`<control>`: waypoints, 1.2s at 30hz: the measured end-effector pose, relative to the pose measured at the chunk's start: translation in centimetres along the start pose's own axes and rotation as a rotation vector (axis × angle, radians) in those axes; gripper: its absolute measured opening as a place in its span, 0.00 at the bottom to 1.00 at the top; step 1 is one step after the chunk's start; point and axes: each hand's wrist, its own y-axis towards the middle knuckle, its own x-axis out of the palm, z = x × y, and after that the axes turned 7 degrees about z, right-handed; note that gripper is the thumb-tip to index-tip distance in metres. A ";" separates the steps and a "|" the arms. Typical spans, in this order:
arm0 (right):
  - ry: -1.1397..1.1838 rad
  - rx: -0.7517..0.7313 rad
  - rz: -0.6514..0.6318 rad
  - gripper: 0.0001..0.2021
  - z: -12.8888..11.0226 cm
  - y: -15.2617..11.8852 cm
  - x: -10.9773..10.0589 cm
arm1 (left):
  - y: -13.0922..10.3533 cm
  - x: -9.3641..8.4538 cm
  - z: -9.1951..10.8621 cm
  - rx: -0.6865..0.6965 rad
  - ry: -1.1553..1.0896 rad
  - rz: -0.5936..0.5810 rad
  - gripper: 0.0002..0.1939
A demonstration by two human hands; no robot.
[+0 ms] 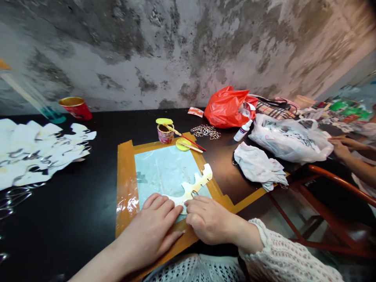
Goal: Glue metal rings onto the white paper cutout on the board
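Note:
A white cut-out piece (200, 181) with notched edges and yellowish smears lies on a light blue sheet (164, 168). A small metal ring (194, 193) sits at its middle, beside my right fingertips. My left hand (157, 219) rests over the near left end of the piece, fingers laid down on it and thumb apart. With fingers curled in, my right hand (210, 219) grips the piece at its lower edge; what lies under the fingertips is hidden. Beyond the sheet stands an open small tub (165, 135), with a brush (188, 141) and a flat wooden stick (192, 146) nearby.
Brown tape (125, 188) borders the sheet. White cut-out pieces (35, 152) cover the left. Metal rings (206, 132), a small bottle (243, 131), a cloth (258, 162), a red bag (227, 105) and a white bag (290, 137) stand right. Another person's hands (342, 149) show far right.

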 end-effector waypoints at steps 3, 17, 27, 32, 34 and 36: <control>-0.019 -0.007 -0.018 0.10 -0.1 0.3 -0.4 | -0.1 0.1 0.0 -0.001 0.014 -0.027 0.16; 0.011 0.073 -0.017 0.09 0.0 1.9 -0.5 | -0.2 0.2 0.2 -0.017 0.013 -0.020 0.11; 0.538 0.535 0.379 0.13 1.3 0.4 -0.1 | -0.2 0.0 0.0 -0.021 0.015 0.000 0.16; 0.474 0.480 0.266 0.13 0.7 0.3 -0.5 | -0.3 -0.1 -0.1 -0.039 -0.011 0.047 0.18; 0.435 0.435 0.245 0.13 0.5 0.5 -0.6 | -0.2 -0.1 -0.1 -0.036 -0.020 0.045 0.17; 0.396 0.403 0.233 0.13 0.4 0.8 -0.7 | -0.2 -0.2 0.0 -0.034 -0.026 0.025 0.16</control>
